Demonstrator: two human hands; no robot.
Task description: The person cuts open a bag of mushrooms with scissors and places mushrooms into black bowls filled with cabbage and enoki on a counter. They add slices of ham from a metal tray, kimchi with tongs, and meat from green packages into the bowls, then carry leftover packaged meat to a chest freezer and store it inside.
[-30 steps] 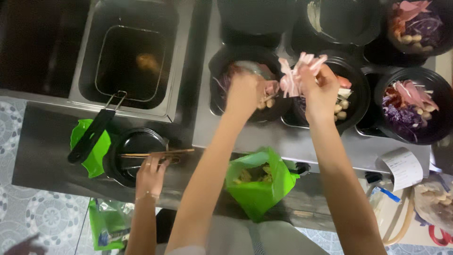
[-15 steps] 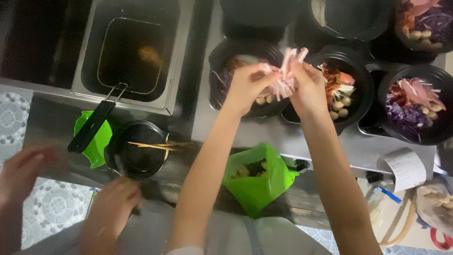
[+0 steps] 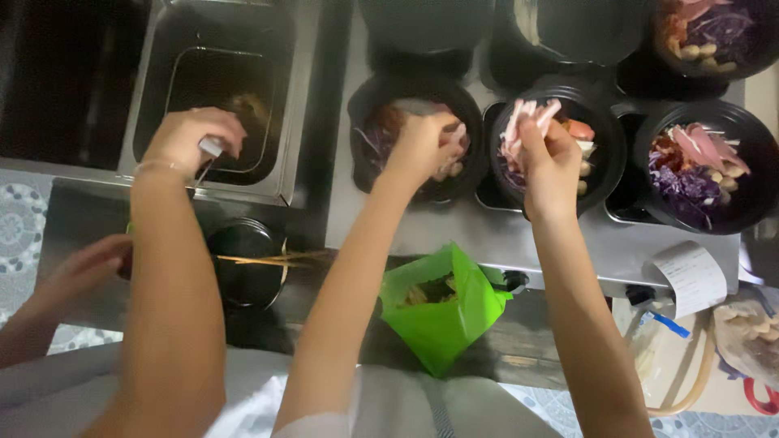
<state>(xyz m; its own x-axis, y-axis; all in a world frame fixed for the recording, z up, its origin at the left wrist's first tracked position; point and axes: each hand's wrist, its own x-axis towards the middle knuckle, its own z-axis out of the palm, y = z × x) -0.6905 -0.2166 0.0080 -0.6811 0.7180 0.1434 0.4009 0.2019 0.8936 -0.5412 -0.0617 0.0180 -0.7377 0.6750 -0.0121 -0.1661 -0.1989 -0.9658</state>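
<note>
1. The right hand (image 3: pixel 552 158) pinches pink meat strips (image 3: pixel 523 122) in its fingers, over a half-filled black bowl (image 3: pixel 604 162).
2. The left hand (image 3: pixel 422 146), fingers curled shut, drops toppings into the next bowl (image 3: pixel 369 154) beside it.
3. Beyond the right fingers, a third bowl (image 3: pixel 734 211) looks fully topped.

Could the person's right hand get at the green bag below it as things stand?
Probably yes: the right hand holds pink meat strips over a black bowl, and the green bag stands open with nothing between.
</note>
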